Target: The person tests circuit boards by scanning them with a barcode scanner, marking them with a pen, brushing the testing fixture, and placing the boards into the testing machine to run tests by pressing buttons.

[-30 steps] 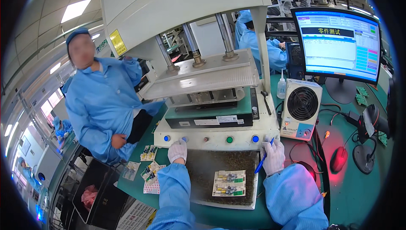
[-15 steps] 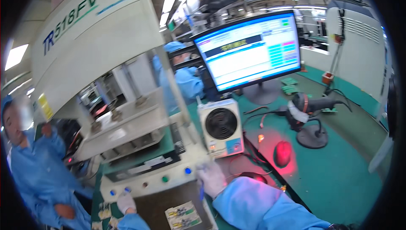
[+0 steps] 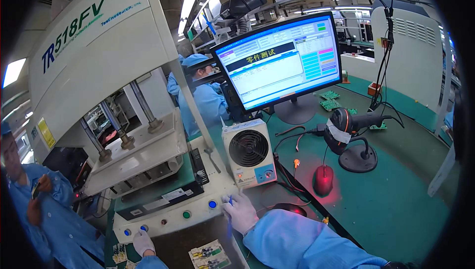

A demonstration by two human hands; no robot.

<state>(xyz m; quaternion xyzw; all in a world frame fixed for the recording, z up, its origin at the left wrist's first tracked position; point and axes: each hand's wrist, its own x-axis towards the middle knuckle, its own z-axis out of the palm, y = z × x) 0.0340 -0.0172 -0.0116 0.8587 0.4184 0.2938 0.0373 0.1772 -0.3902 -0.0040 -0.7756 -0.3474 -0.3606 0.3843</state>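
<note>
White-gloved, your left hand (image 3: 143,242) and right hand (image 3: 241,213) rest open on the tester's front edge; the right pinches a blue pen (image 3: 230,200). Your view has swung right toward the monitor (image 3: 279,63), both blue buttons (image 3: 212,203) staying pressed.

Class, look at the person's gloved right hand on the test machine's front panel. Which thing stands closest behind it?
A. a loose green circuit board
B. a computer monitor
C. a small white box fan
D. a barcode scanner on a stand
C. The right hand rests at the panel's right end, beside a blue button, and the white box fan stands directly behind it; the scanner and monitor sit farther back on the green table.
</note>
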